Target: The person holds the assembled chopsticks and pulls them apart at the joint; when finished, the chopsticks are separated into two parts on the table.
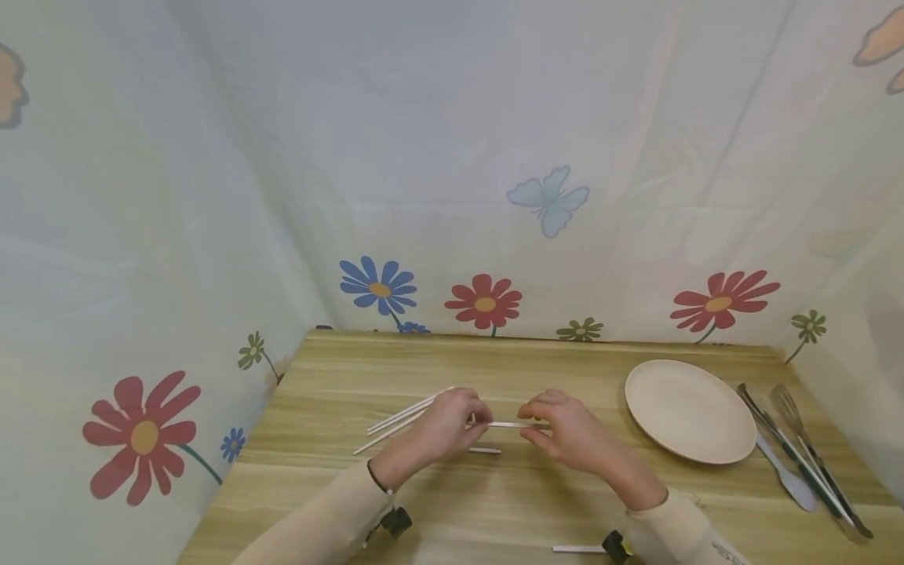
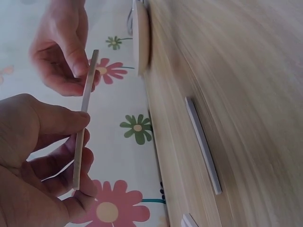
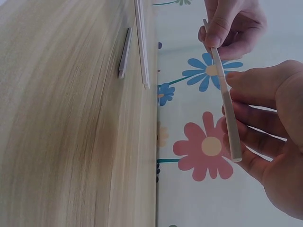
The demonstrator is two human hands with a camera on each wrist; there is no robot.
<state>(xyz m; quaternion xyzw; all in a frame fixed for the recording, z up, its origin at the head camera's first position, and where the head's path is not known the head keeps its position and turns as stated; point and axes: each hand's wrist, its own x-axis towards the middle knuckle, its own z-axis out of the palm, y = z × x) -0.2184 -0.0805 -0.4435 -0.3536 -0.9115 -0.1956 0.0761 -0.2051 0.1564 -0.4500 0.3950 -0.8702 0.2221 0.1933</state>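
Curtain (image 1: 424, 118), white, butterfly-and-flower print; upper half and both sides of the frame. Table (image 1: 494, 518), pale wood grain; lower half. Plate (image 1: 688, 412), round, pale beige; lower right. Slotted turner (image 1: 785, 403), dark-handled, among other long-handled utensils (image 1: 818, 486); far lower right, beside the plate. Spoon-like piece (image 1: 796, 490), pale grey; between plate and turner handle, lower right. Left hand (image 1: 448, 424); lower centre, closed in a pinch on one end of a stick. Right hand (image 1: 568, 428); just right of lower centre, likewise closed in a pinch, towards the same stick's other end. Held stick (image 1: 507, 424), slim, straight, pale; lower centre, near level, between both hands, clear of the table in both wrist views. Loose sticks (image 1: 402, 416), white, slim; a few close together at lower left of centre, one (image 1: 487, 450) just below the left hand, another (image 1: 575, 548) at the bottom edge, near the right sleeve (image 1: 671, 527).
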